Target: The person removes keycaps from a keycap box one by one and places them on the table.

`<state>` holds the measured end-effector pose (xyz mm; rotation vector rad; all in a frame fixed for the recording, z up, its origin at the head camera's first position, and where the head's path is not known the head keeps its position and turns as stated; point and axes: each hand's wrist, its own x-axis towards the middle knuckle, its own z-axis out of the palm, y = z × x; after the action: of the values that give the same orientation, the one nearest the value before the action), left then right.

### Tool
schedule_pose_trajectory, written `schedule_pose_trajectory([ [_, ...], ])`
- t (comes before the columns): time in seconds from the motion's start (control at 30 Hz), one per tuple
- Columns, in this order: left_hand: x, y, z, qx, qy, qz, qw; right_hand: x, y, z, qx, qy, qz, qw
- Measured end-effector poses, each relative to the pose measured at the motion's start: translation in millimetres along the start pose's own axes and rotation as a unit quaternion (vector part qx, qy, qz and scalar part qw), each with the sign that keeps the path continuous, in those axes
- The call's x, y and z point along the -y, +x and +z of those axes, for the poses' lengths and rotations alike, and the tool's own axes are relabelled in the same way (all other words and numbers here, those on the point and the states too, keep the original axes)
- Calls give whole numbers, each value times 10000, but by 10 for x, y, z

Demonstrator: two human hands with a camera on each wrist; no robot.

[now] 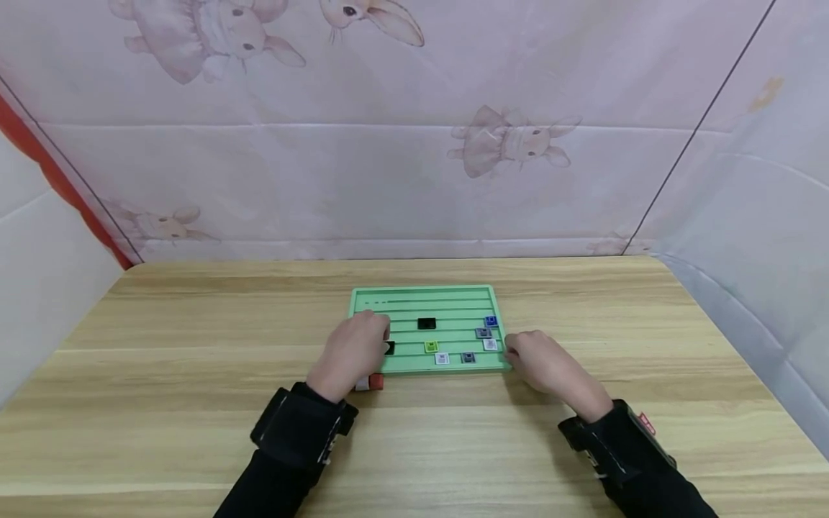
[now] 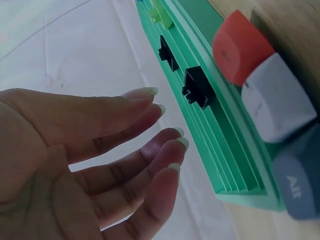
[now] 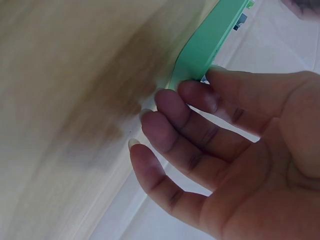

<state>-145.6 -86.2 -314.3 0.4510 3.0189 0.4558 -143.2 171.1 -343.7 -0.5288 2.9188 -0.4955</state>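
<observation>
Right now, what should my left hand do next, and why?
I'd probably have your left hand pinch the red keycap: it lies outside the green tray, while other keycaps sit inside; your left hand looks empty, and your right hand seems to pinch the tray's corner.

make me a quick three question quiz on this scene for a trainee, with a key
1. Fill in: in the left wrist view, the dark blue-grey keycap is marked ___.
2. Which hand touches the near right corner of the green tray? a) left b) right
3. True or false: the red keycap lies outside the tray.

Key: 1. Alt. 2. b, the right hand. 3. True.
</observation>
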Motion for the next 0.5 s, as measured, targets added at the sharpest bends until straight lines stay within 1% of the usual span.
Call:
schedule_pose_trajectory([
  [0.2,-36,70,25,209,-98,-47,9997,3,-3,2,-11,28,16,10000],
  [0.33,-53,80,61,432,-87,-103,9990,-1,-3,3,-33,38,10,10000],
  [0.43,-52,81,99,536,-28,-89,9985,-5,-8,3,-59,15,-33,10000],
  [0.5,-51,84,121,534,-9,-69,9985,-10,-10,8,-72,16,-47,10000],
])
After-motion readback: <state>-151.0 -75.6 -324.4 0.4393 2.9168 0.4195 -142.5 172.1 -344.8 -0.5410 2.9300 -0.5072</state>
